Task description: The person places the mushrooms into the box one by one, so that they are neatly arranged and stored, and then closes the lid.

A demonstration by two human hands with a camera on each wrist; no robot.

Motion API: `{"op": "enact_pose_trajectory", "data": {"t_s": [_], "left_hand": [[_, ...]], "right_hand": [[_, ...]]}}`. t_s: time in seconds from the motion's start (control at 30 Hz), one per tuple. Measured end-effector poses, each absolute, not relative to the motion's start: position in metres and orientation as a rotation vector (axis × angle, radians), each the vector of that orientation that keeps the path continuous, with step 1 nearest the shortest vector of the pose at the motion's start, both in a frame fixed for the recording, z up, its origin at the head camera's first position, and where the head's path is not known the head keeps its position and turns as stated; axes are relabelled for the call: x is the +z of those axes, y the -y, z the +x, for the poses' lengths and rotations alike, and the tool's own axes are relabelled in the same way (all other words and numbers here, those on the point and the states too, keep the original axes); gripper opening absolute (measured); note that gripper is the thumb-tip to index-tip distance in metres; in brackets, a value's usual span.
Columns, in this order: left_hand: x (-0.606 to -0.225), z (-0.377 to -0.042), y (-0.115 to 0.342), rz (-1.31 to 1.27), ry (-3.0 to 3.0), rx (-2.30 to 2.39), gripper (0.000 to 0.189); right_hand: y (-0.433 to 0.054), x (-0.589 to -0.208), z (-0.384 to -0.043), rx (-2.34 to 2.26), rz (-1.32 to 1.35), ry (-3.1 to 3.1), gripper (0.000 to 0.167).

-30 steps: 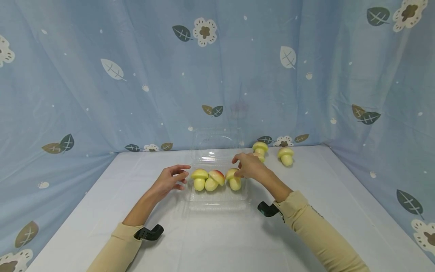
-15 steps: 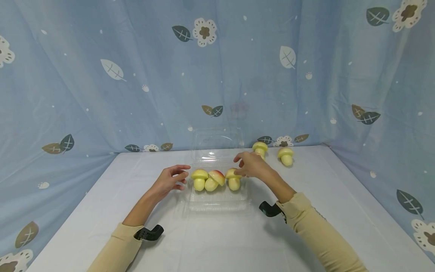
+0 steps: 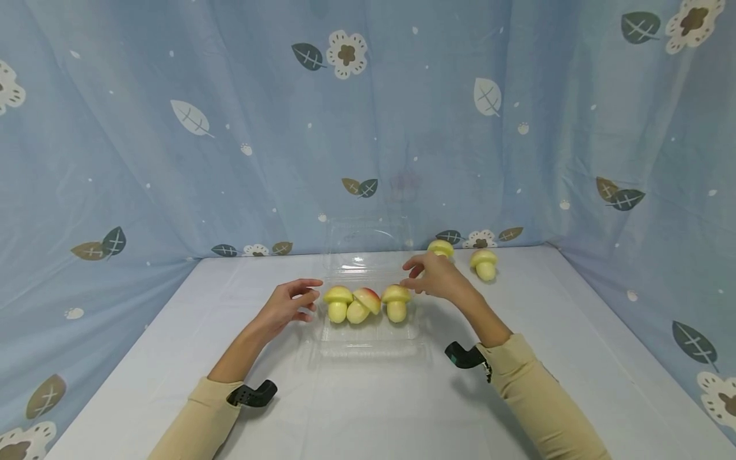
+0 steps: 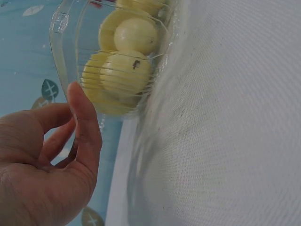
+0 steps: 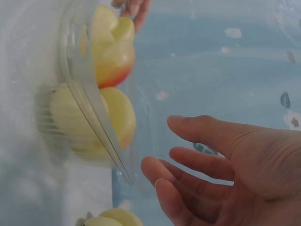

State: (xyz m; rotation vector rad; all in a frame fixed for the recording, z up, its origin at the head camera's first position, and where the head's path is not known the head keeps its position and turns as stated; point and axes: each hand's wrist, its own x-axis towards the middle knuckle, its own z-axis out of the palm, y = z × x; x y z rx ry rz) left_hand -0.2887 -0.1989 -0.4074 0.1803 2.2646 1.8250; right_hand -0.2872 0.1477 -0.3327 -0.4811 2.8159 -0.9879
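A clear plastic clamshell box (image 3: 368, 333) lies with its lid raised at the back. Inside is a row of three pale yellow toy mushrooms: a left mushroom (image 3: 337, 303), a leaning middle mushroom (image 3: 363, 305) with a red-tinged cap, and a right mushroom (image 3: 396, 303). My left hand (image 3: 287, 303) is at the box's left side; in the left wrist view its thumb and fingers pinch the rim (image 4: 59, 61). Just right of the right mushroom, my right hand (image 3: 435, 278) hovers with relaxed fingers and nothing between them, as the right wrist view confirms.
Beyond my right hand stands a mushroom (image 3: 440, 247), partly hidden by it. Another mushroom (image 3: 484, 264) lies farther right on the white tablecloth (image 3: 368, 409). A blue patterned curtain (image 3: 259, 128) closes off the back and sides.
My right hand has let go of the right mushroom and drawn away to the right, now covering more of the mushroom behind it. The left hand stays in place.
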Motion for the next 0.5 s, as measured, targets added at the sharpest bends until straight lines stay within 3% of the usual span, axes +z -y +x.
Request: {"op": "enact_pose_trajectory", "data": {"t_s": [0.5], "left_hand": [[-0.410,-0.291,0.201,0.189,-2.253,1.838,0.048]], "right_hand": [[-0.184,-0.335,-0.290,-1.129,-0.483,-2.839,0.040]]}}
